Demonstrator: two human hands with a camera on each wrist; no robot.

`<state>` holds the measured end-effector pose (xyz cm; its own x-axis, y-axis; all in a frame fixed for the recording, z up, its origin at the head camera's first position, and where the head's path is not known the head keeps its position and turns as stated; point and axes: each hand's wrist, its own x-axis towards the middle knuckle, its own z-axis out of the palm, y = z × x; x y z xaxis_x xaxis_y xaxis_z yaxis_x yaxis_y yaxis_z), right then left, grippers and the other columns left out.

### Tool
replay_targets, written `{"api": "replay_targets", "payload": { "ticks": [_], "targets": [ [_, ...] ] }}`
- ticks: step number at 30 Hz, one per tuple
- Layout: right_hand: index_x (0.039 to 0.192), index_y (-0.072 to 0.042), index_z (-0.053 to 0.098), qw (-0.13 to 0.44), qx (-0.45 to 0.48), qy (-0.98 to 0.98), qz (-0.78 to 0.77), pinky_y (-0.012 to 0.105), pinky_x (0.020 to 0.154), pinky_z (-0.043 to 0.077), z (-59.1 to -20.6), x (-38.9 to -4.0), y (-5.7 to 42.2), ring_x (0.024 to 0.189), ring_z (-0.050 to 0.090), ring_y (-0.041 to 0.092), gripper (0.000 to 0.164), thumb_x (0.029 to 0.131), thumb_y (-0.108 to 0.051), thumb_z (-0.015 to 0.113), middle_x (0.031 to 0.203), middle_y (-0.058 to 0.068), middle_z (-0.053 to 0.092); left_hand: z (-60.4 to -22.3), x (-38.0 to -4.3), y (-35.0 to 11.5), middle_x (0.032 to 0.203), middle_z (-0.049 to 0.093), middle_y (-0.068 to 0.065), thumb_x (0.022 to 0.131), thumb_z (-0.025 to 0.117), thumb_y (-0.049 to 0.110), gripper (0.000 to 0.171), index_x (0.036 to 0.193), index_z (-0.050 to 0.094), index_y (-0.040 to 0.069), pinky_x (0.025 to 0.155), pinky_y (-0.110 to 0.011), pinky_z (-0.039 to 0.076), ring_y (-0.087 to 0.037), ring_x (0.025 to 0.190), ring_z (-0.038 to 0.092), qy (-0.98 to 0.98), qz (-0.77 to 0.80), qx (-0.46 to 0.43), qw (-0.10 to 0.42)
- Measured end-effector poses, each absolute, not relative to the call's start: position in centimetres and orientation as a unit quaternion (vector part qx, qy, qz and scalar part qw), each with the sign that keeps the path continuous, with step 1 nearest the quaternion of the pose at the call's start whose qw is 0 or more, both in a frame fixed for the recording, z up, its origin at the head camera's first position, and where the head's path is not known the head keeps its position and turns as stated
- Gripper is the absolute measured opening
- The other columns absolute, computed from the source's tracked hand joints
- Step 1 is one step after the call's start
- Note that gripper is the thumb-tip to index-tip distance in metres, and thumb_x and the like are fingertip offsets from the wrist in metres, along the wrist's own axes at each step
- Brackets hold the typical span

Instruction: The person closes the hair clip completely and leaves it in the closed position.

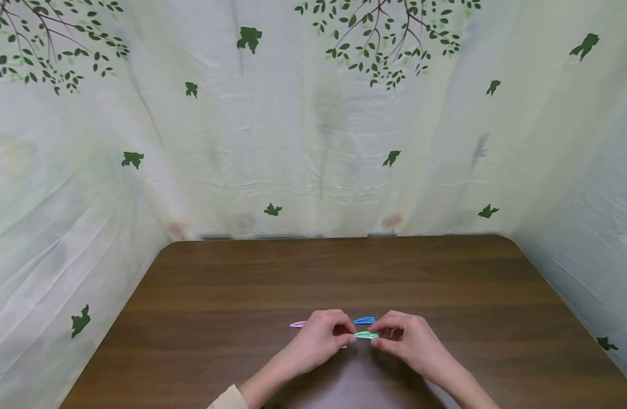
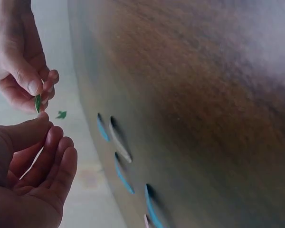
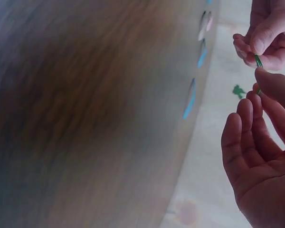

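Note:
A green snap hair clip (image 1: 366, 335) is held above the table between both hands. My left hand (image 1: 321, 338) pinches its left end between thumb and forefinger. At the other end, the thumb and forefinger of my right hand (image 1: 413, 339) pinch it. The left wrist view shows the green clip edge-on, thin and narrow, mostly covered by fingertips. Behind the hands in the head view lie a blue hair clip (image 1: 364, 320) and a pink hair clip (image 1: 297, 324), the latter partly hidden by the left hand.
Several more clips lie on the brown wooden table (image 1: 232, 284); the left wrist view shows blue clips (image 2: 124, 174) and a pale grey-looking clip (image 2: 119, 140). A white curtain (image 1: 303, 170) printed with green leaves surrounds the table's back and sides.

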<state>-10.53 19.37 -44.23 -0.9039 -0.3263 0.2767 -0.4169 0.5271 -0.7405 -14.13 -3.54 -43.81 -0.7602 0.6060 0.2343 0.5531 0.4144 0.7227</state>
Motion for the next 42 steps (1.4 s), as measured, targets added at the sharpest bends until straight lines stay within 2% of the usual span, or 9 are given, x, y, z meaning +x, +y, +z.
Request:
{"api": "replay_targets", "payload": {
  "ticks": [7, 14, 19, 34, 42],
  "targets": [
    [0.094, -0.022, 0.075, 0.015, 0.21, -0.87, 0.447, 0.026, 0.065, 0.052, -45.0, -11.4, 20.1, 0.072, 0.06, 0.006, 0.013, 0.084, -0.014, 0.079, 0.083, -0.013, 0.065, -44.7, -15.2, -2.8, 0.073, 0.056, 0.015, 0.082, 0.078, 0.007, 0.009, 0.08, 0.071, 0.013, 0.061, -0.016, 0.045, 0.001, 0.066, 0.051, 0.846, 0.402, 0.345, 0.054],
    [0.092, -0.024, 0.074, -0.036, 0.196, -0.878, 0.435, 0.025, 0.065, 0.05, -45.3, -12.2, 20.6, 0.072, 0.059, 0.006, 0.011, 0.084, -0.019, 0.079, 0.081, -0.012, 0.064, -45.3, -15.8, -2.2, 0.066, 0.054, 0.017, 0.08, 0.077, 0.006, 0.01, 0.077, 0.071, 0.013, 0.057, -0.015, 0.042, 0.004, 0.061, 0.048, 0.853, 0.383, 0.348, 0.076],
    [0.092, -0.021, 0.075, -0.063, 0.2, -0.877, 0.432, 0.024, 0.062, 0.05, -45.7, -12.7, 20.8, 0.07, 0.06, 0.006, 0.009, 0.084, -0.016, 0.078, 0.077, -0.011, 0.065, -45.7, -16.0, -2.0, 0.062, 0.053, 0.016, 0.079, 0.078, 0.005, 0.013, 0.073, 0.07, 0.013, 0.055, -0.015, 0.041, 0.004, 0.058, 0.047, 0.851, 0.393, 0.337, 0.083],
    [0.09, -0.017, 0.075, -0.081, 0.208, -0.879, 0.422, 0.023, 0.059, 0.049, -46.3, -13.5, 20.6, 0.067, 0.059, 0.005, 0.011, 0.081, -0.013, 0.08, 0.074, -0.01, 0.065, -45.7, -15.4, -1.6, 0.069, 0.05, 0.015, 0.075, 0.081, 0.007, 0.014, 0.07, 0.071, 0.016, 0.058, -0.016, 0.042, 0.002, 0.062, 0.048, 0.883, 0.345, 0.312, 0.057],
    [0.089, -0.018, 0.075, -0.072, 0.219, -0.88, 0.416, 0.023, 0.058, 0.048, -46.5, -13.5, 20.8, 0.066, 0.058, 0.004, 0.013, 0.079, -0.013, 0.081, 0.075, -0.011, 0.064, -45.9, -14.9, -1.2, 0.067, 0.047, 0.015, 0.072, 0.081, 0.004, 0.016, 0.068, 0.069, 0.015, 0.056, -0.015, 0.039, 0.002, 0.062, 0.046, 0.885, 0.339, 0.318, 0.019]
  ]
}}
